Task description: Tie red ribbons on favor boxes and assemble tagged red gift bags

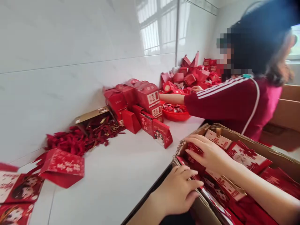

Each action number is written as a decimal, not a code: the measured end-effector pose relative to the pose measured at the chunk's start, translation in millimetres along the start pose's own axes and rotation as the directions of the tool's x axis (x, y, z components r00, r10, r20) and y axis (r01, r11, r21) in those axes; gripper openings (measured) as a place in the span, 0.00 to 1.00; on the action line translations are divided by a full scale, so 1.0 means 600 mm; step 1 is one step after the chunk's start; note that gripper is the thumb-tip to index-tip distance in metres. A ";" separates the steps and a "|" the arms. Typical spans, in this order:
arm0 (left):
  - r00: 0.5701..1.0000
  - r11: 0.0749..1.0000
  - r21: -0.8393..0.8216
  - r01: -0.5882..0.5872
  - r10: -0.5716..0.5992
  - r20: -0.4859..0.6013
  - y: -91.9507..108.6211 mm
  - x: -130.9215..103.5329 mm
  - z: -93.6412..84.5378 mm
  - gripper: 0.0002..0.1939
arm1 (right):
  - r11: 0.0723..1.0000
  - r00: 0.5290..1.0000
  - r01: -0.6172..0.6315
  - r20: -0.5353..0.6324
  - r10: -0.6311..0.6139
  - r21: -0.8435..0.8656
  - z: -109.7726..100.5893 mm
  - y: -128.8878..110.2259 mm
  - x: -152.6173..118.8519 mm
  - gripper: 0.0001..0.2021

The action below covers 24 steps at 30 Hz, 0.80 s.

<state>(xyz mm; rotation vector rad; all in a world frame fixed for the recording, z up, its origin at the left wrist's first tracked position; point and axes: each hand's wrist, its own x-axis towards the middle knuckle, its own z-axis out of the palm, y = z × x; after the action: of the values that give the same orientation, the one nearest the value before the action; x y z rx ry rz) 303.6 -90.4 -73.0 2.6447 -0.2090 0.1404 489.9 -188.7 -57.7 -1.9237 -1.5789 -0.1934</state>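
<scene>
A cardboard box [206, 206] at the lower right holds several red and white gift boxes [249, 156]. My left hand [175, 190] rests over its near left edge, fingers apart and reaching onto the red packages inside. Farther back, my right hand [206, 151] lies over a dark red package [194, 148] in the box's far left corner, its fingers spread. Neither hand is visibly closed around anything. A gold handle shows on a white and red box below my right forearm.
On the white table [105, 181] are stacked red boxes [147, 95], red ribbons [70, 140], a tilted red box [63, 167] and a red basin [175, 115]. A person in a maroon shirt [225, 100] reaches toward a red pile [192, 75] behind the cardboard box.
</scene>
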 end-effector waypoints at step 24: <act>-0.161 0.573 -0.750 0.330 -0.749 -0.643 -0.217 -0.524 -0.151 0.15 | 0.474 0.923 0.066 0.127 -0.363 0.878 0.534 -0.525 0.140 0.23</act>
<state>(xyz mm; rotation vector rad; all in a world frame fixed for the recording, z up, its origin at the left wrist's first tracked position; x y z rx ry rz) 11.4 104.6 -95.1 1.4430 1.3040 1.3351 134.4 82.7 -151.0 -0.9429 -1.6308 0.7270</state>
